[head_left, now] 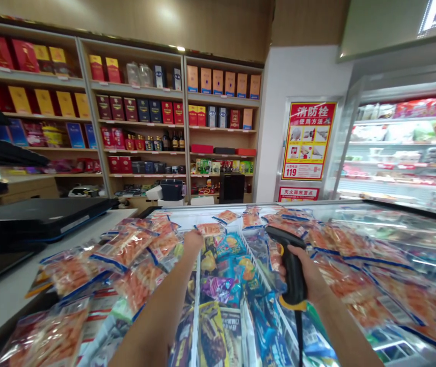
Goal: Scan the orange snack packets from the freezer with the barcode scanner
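My right hand [306, 267] is wrapped round the grip of a black and yellow barcode scanner [293, 278], its head pointing up and to the left over the freezer and its cable hanging down. My left hand [194, 239] is reached forward with curled fingers, at the left edge of a clear packet of orange-pink food sticks [211, 229]. The fingertips are hidden, so whether they grip this packet does not show. Between my arms, wire dividers [196, 318] separate colourful ice-cream wrappers [218, 288] inside the chest freezer.
Similar blue-edged packets [134, 244] are heaped at the left, with more packets [355, 285] spread over the glass at the right. A counter [0, 265] with a black device [50, 216] stands left. Behind are shelves of boxes [141, 109] and a refrigerated display [405, 148].
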`<state>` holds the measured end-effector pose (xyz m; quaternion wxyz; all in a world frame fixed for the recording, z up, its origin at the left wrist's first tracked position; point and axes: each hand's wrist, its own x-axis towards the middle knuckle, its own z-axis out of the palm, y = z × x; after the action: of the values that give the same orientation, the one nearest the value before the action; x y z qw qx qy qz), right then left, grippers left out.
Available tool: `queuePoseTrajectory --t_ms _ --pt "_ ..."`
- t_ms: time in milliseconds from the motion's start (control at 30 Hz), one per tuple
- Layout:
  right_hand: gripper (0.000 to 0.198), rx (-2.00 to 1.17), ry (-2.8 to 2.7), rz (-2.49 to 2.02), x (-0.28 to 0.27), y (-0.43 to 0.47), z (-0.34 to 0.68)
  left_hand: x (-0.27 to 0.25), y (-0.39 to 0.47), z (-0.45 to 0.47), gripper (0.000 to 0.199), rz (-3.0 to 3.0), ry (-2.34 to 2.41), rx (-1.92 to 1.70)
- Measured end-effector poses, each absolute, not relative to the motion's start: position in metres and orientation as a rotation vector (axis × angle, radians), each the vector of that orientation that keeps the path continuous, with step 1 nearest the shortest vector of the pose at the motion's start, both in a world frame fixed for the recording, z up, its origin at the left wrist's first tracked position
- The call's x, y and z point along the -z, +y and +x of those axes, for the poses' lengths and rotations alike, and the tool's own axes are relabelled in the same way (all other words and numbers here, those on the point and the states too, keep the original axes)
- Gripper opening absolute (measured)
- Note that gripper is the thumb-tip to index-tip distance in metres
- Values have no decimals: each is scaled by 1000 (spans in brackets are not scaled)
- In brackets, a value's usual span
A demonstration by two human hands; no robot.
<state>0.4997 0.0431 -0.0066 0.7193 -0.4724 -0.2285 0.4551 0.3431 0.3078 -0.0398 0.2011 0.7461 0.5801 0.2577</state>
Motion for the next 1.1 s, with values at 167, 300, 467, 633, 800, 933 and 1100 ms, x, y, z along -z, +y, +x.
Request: queuePoseTrajectory --t_ms 167,300,467,633,800,933,1100 --pt "21 -1144 -466 -1000 6 46 483 13 308 318 29 2093 1578 -756" --pt "22 -1221 -604 -1057 1 47 456 -20 307 281 28 2128 1565 -843" --pt "30 -1197 -789 -1178 -5 49 429 -43 302 241 27 2122 1622 -916" --pt "32 -1196 -884 -1231 -14 51 410 -45 299 223 26 2103 1649 -951" --pt "30 -1183 -901 -1210 -21 51 399 -47 294 216 24 2092 1643 -985" --pt "28 -1198 -896 -1210 -21 53 395 -53 286 206 24 2071 1643 -1000" --pt "28 -1225 -885 -1202 -17 59 393 -61 278 188 24 2039 1678 -1013"
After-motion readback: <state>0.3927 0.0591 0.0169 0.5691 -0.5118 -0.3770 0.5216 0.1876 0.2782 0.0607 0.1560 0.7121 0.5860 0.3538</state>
